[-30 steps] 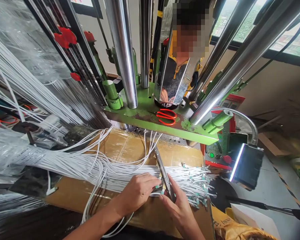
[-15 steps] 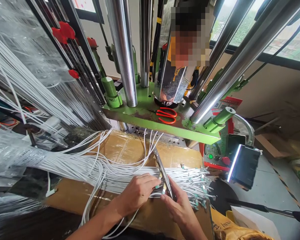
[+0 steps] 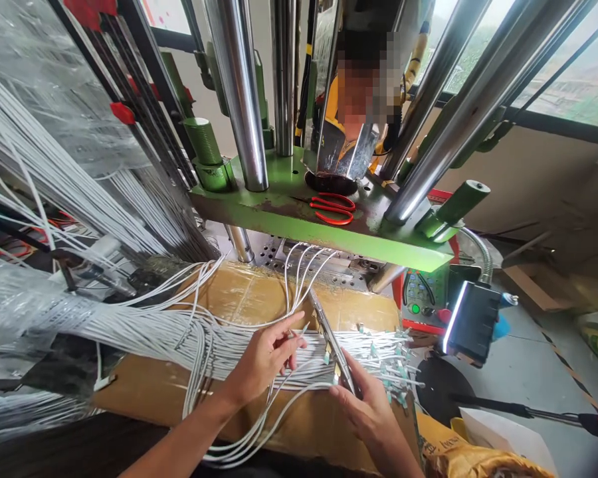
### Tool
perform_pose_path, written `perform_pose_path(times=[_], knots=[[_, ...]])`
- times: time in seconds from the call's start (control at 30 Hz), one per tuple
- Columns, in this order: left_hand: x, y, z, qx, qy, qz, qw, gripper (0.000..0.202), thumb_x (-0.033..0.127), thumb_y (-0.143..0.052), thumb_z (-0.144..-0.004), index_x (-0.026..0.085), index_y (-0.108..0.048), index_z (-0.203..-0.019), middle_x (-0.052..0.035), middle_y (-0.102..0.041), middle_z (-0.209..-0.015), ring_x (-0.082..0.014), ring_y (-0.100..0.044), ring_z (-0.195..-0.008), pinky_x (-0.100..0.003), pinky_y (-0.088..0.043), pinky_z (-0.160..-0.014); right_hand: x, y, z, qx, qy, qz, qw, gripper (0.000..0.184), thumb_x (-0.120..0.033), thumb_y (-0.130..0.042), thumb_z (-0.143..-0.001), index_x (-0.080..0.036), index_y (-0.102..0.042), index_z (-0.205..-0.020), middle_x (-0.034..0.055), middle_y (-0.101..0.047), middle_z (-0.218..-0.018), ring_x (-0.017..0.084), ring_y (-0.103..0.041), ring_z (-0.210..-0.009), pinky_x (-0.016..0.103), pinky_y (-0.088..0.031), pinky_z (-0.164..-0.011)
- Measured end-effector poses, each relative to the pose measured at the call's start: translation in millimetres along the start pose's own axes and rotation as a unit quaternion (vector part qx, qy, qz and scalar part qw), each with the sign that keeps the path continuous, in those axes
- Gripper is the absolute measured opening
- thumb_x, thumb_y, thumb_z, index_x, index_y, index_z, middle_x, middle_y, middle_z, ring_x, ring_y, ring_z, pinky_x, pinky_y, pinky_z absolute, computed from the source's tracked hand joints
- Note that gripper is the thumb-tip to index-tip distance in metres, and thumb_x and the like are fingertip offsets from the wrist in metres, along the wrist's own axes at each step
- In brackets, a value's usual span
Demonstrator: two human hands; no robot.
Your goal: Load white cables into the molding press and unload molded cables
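My right hand (image 3: 363, 401) grips the lower end of a long narrow metal bar (image 3: 333, 335), thumb on its near side. Small brass-coloured pieces and teal cable ends (image 3: 327, 357) sit along the bar's left edge. Left of the bar, my left hand (image 3: 269, 355) has its index finger stretched out and the other fingers curled. A thin white cable (image 3: 291, 336) with a teal tip shows between its index finger and thumb, apart from the bar. Under both hands lies a thick bundle of white cables (image 3: 234, 342), its teal-tipped ends spread to the right.
Ahead is a green press plate (image 3: 279, 222) with red-handled scissors (image 3: 333, 207) on it, between steel columns (image 3: 240, 99). Cardboard (image 3: 144, 395) lies beneath the cables. A lit lamp (image 3: 471, 324) and control panel (image 3: 423, 299) stand right. A person (image 3: 351, 139) is behind the press.
My left hand has drawn back from the bar, its index finger now extended. The bar and my right hand appear slightly lower and further right. The camera view has shifted a little.
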State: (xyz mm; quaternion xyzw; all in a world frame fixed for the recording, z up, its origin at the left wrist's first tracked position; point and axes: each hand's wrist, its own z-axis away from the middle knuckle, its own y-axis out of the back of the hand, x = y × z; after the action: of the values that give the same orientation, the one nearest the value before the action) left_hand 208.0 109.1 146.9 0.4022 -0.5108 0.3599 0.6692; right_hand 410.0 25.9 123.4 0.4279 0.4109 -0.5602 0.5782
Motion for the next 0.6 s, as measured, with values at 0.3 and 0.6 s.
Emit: perform_pose_path(times=[0.3, 0.6], knots=[[-23.4, -9.2, -21.5, -0.029, -0.234, -0.203, 0.950, 0.023, 0.014, -0.054, -0.089, 0.021, -0.073, -0.098, -0.0027, -0.075, -0.096, -0.0178, -0.070, -0.088, -0.027, -0.055, -0.082, 12.2, -0.1, -3.6, -0.022, -0.066, -0.072, 0.995, 0.076, -0.054, -0.073, -0.070, -0.025, -0.048, -0.135, -0.0051, -0.045, -0.065, 0.006, -0.028, -0.047, 0.017, -0.026, -0.038], [-23.7, -6.2, -23.0, -0.026, -0.391, -0.352, 0.850, 0.031, 0.009, -0.040, -0.092, 0.014, -0.066, -0.107, -0.0075, -0.074, -0.101, -0.0198, -0.071, -0.091, -0.031, -0.059, -0.079, 14.1, 0.1, -2.2, -0.026, -0.058, -0.074, 0.995, 0.072, -0.051, -0.072, -0.073, -0.024, -0.048, -0.135, -0.0036, -0.048, -0.069, 0.006, -0.029, -0.050, 0.017, -0.026, -0.041]])
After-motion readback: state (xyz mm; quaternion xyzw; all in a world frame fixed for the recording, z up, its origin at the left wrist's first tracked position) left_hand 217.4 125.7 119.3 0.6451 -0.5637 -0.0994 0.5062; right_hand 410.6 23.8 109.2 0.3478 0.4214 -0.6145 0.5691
